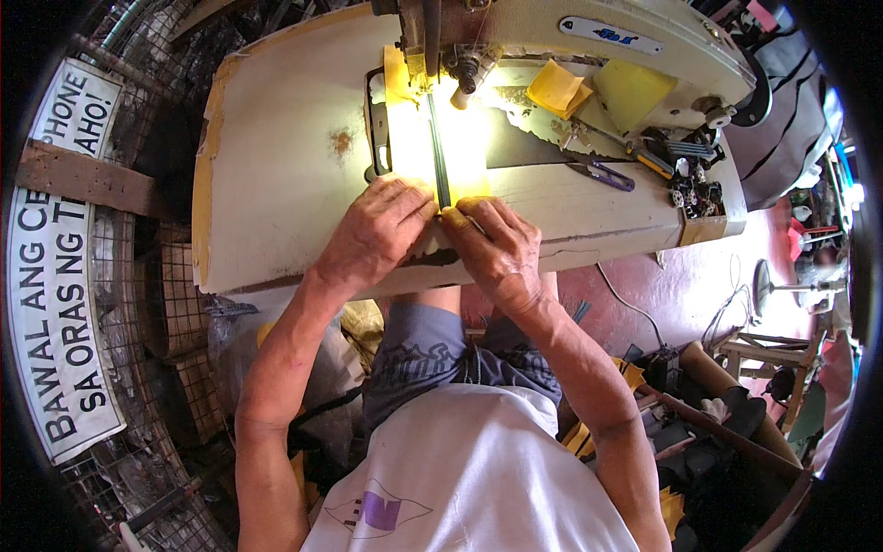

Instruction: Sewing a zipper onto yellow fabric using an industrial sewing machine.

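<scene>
A yellow fabric piece [411,143], washed out by bright lamp light, lies flat under the needle area of a sewing machine [543,41]. A narrow dark strip [437,152], which looks like a zipper, runs along it from the presser foot toward me. At the near end of the strip, my left hand [384,225] is closed with its fingertips pinching the left side of the fabric. Opposite it, my right hand [497,247] pinches the right side beside the strip. The fingertips nearly meet, and they hide the near end of the fabric.
Folded yellow pieces [559,89] lie by the machine arm. Purple-handled thread snippers [602,175], a screwdriver [651,160] and a box of bobbins and metal parts [697,198] are at the table's right. A wire-mesh rack [166,276] stands left, and brown rolls [736,400] lie lower right.
</scene>
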The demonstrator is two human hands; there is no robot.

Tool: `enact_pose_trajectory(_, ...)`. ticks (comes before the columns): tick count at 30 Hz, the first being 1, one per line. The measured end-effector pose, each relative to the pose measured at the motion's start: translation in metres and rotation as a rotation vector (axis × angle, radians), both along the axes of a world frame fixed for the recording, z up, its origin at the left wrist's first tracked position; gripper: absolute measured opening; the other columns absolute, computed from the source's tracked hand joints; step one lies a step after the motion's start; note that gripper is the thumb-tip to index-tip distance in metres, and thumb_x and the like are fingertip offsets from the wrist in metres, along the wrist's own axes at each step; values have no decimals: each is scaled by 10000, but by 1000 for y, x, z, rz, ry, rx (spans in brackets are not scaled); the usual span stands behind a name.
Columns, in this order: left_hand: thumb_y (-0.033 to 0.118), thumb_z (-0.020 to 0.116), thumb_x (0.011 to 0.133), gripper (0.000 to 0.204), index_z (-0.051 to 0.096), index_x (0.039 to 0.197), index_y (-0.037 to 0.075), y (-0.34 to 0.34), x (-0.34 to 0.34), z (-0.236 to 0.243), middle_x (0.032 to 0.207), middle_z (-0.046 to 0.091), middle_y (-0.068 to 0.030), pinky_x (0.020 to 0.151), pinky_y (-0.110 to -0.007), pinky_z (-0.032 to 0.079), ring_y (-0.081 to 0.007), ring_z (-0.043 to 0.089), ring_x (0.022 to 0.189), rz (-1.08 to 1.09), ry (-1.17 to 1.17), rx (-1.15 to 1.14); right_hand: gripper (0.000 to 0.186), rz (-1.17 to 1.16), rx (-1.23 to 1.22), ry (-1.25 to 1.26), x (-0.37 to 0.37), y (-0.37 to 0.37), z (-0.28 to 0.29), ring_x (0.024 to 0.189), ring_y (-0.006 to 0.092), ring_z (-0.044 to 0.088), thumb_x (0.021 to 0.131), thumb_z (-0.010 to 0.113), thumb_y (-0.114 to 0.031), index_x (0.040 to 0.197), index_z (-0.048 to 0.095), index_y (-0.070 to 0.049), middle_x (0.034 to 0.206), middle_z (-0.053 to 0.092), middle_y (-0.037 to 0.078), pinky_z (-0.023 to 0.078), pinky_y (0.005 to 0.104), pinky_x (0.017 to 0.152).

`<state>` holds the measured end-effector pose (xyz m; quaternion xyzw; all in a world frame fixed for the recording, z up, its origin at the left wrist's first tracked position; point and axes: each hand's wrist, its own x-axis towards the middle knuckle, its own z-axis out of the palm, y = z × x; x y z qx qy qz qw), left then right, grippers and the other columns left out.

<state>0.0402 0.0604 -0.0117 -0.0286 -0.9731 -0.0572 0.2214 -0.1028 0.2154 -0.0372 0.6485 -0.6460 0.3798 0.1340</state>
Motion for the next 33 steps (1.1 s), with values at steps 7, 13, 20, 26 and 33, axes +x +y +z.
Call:
enact_pose_trajectory(7,73,657,818,272,690,1058,-51,6,1,3,1130,651,-140,996,-438,513,-309,638,1095,24,-7,-10,374,65,107,38,-5,6,6,909,253,656,699,676,-136,1056,696,-26,998,630,79,570,377,750)
enact_pose_trajectory(13,106,649,809,211,694,961,-33,4,-1,6,1034,656,-126,977,-416,517,-277,646,1048,-38,-26,-175,310,54,63,-80,-6,9,2,911,285,688,737,750,-103,1036,710,-37,1009,670,105,583,392,748)
enact_pose_trajectory(20,103,640,808,204,687,935,-50,1,-2,12,1006,654,-138,936,-396,534,-277,647,1024,-118,-65,-276,255,31,78,-148,-6,10,-1,918,267,669,788,742,-105,1036,701,-66,1029,654,68,584,382,676)
enact_pose_trajectory(26,73,630,830,243,679,1010,-82,18,6,12,1078,642,-176,959,-405,537,-311,642,1071,-27,-123,-315,278,82,66,-9,-6,9,0,994,253,649,839,733,-134,1108,714,-67,1060,640,68,596,358,759)
enact_pose_trajectory(33,56,651,839,305,664,1096,-108,18,12,0,1122,641,-188,1004,-431,522,-343,638,1117,69,-18,20,333,89,129,57,-3,14,0,1124,264,605,867,714,-176,1165,695,-28,1141,602,92,584,353,860)
